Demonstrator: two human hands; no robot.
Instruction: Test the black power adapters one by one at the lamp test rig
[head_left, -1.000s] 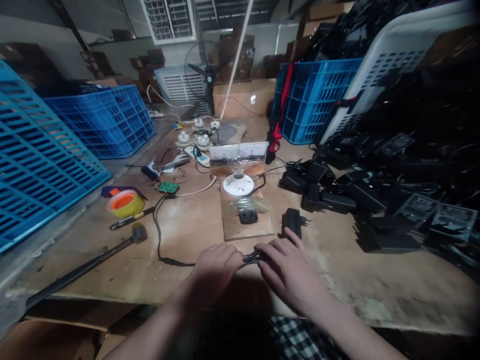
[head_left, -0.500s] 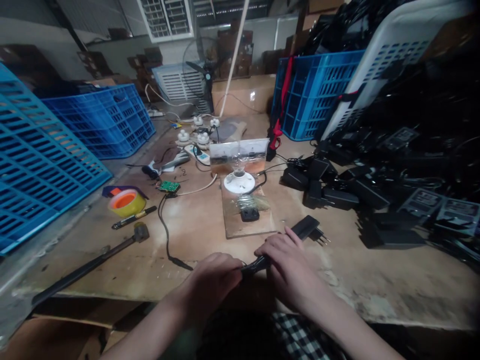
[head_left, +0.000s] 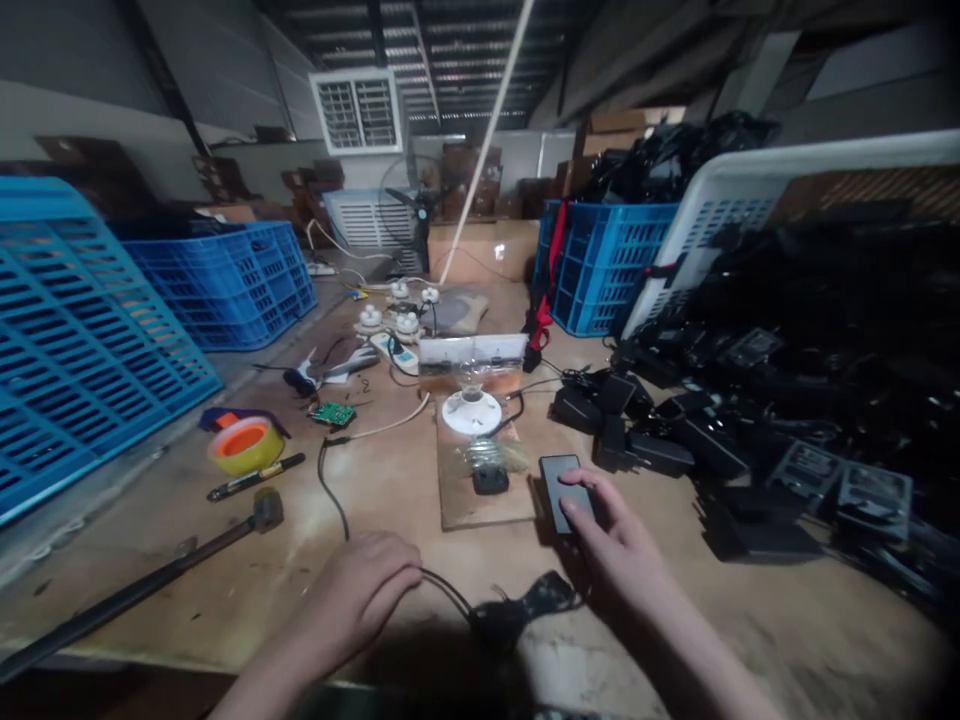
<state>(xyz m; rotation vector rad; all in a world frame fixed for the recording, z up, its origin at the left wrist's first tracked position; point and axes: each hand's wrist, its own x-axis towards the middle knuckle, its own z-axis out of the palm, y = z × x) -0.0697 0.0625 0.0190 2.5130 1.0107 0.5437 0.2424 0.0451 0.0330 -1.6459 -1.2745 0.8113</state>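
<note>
In my right hand is a black power adapter with a grey face turned up, gripped between thumb and fingers. Its bundled black cable hangs below, towards the front of the table. My left hand is closed on the end of this cable, and its fingers hide the tip. The black lead from a green circuit board runs up to that same hand. Between and beyond both hands lies a wooden board bearing a clear bulb in a white lamp holder and a black plug piece.
A pile of black adapters covers the right side. At left lie a hammer, a marker pen and a yellow tape roll. Blue crates stand at the back left, another blue crate at the back right.
My right hand turned the adapter grey side up and moved it near the wooden board. My left hand went left with the cable end to the board's lead. The view tilted up.
</note>
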